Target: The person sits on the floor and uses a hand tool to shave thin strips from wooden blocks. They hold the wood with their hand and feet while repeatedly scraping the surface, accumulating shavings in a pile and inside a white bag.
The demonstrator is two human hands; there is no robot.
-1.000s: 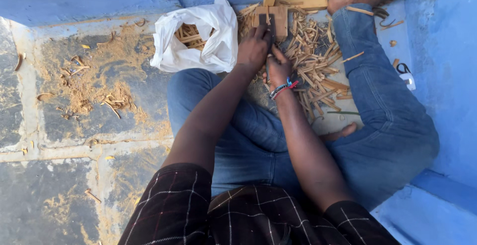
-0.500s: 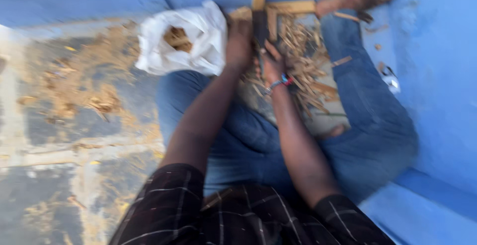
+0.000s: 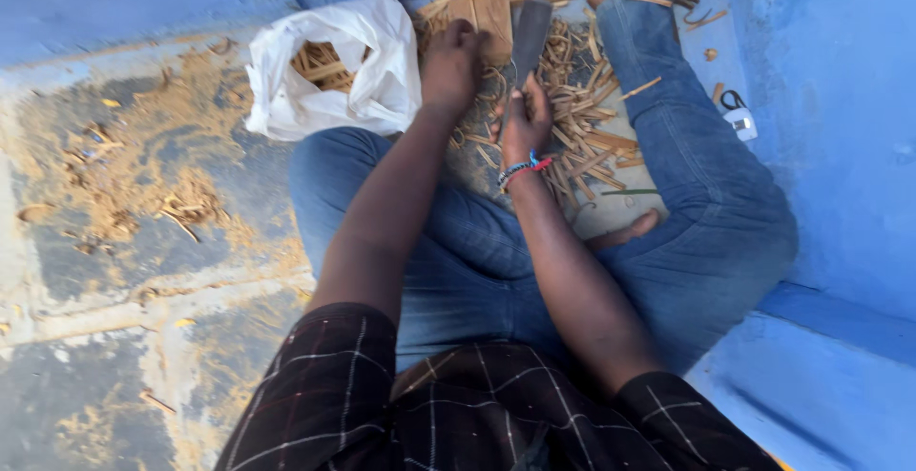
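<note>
Here I see the person sitting cross-legged on the floor [image 3: 114, 271], jeans-clad legs folded around a heap of split wood sticks [image 3: 582, 118]. The right hand [image 3: 523, 125] is clenched around the handle of a broad flat blade [image 3: 530, 40], which stands nearly upright, its tip pointing to the far side, just right of a small wooden block [image 3: 489, 20]. The left hand [image 3: 452, 62] is closed into a fist and rests on the near edge of that block; I cannot tell what, if anything, it grips. A beaded wristband [image 3: 523, 167] circles the right wrist.

To the left of the hands, touching the left knee, lies a white plastic bag [image 3: 329, 80], open at the top and holding more of the same pale wood sticks, visible through its mouth. Sawdust and chips [image 3: 172, 194] are scattered over the floor farther left. On the far right, beside the blue wall [image 3: 840, 99], lies a small pair of scissors [image 3: 735, 106].
</note>
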